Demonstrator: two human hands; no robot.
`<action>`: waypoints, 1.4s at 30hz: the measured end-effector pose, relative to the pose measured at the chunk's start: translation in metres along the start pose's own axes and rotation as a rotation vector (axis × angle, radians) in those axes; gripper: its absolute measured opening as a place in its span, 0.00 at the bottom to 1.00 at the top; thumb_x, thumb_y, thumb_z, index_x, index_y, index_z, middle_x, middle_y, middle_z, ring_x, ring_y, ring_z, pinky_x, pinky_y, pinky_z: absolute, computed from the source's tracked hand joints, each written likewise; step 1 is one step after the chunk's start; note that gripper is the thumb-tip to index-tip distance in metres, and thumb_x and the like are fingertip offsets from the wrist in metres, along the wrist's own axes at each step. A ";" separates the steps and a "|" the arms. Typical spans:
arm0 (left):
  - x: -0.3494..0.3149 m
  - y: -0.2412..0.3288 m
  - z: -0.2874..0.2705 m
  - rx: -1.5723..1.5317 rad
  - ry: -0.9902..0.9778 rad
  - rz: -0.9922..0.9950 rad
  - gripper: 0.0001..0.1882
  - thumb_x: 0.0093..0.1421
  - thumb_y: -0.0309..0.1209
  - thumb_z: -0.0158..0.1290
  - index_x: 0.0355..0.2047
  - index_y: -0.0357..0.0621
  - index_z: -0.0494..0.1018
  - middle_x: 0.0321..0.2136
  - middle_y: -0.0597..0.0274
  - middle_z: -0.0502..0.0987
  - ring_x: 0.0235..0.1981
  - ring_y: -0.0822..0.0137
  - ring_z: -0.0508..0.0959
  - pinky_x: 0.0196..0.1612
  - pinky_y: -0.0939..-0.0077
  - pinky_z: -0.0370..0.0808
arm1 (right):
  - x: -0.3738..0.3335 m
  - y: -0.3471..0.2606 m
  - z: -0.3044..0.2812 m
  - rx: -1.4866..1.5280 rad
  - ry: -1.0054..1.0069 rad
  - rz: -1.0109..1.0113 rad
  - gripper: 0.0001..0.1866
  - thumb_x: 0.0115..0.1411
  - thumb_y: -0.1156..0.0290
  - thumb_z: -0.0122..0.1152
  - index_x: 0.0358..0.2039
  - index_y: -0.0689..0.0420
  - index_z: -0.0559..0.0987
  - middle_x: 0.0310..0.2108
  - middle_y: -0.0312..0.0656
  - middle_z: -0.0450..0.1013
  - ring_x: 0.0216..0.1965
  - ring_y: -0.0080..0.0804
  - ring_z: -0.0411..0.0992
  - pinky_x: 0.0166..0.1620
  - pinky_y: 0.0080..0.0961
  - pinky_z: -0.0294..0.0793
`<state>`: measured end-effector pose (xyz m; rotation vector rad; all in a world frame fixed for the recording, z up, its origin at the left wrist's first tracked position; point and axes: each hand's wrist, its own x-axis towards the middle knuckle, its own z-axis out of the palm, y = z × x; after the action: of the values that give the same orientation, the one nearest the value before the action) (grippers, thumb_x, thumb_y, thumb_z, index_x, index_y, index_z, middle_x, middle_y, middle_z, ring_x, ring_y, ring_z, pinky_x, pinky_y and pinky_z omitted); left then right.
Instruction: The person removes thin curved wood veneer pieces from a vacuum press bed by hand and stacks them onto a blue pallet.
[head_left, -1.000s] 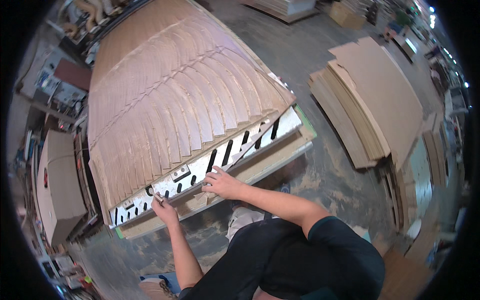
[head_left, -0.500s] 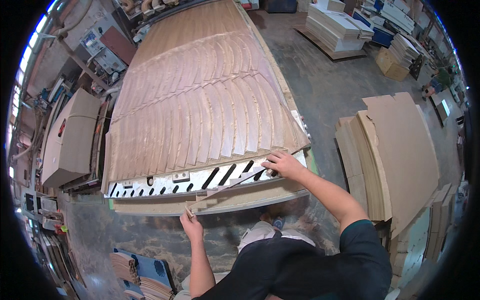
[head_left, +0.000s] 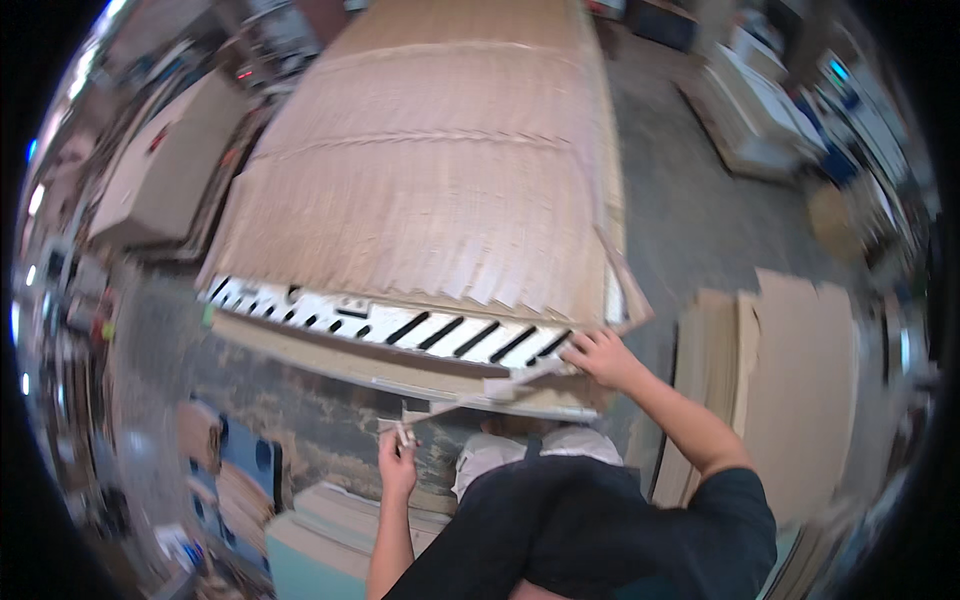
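Note:
A thin, pale wood offcut strip [head_left: 468,401] stretches slantwise across the front edge of the machine bed. My left hand [head_left: 397,462] is closed on its near left end, which sticks out past the edge over the floor. My right hand [head_left: 603,358] has its fingers curled round the far right end, close to the panel's corner. Behind them lies a large wood-faced panel [head_left: 420,210] cut into rows of curved, overlapping strips. A white slotted metal bar [head_left: 385,328] runs along the bed's front, between the panel and the wood strip.
Curved wood pieces lie on a blue board [head_left: 250,455] at lower left, beside a pale green stack of boards [head_left: 310,550]. Tall stacked sheets [head_left: 800,390] stand at my right. A strapped stack of boards [head_left: 170,165] stands at far left, white panels [head_left: 765,110] at far right.
My view has swung, so the bed sits higher and further left. Both hands keep hold of the strip, and its left end now hangs farther out from the bed's front edge.

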<state>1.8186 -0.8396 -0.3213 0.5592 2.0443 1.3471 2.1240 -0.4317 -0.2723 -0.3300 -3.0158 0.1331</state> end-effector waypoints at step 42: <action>-0.960 -0.182 0.565 -1.615 2.711 -0.497 0.12 0.79 0.35 0.49 0.50 0.36 0.72 0.27 0.60 0.72 0.22 0.67 0.75 0.27 0.68 0.76 | -0.151 -0.409 -0.189 1.673 0.520 -0.026 0.21 0.77 0.59 0.57 0.62 0.59 0.79 0.51 0.47 0.80 0.49 0.40 0.78 0.51 0.36 0.79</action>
<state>2.8988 -1.1570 -0.3977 1.7464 -0.0435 -1.2429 2.2056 -0.8487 -0.0592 -0.0770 -1.5419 1.9006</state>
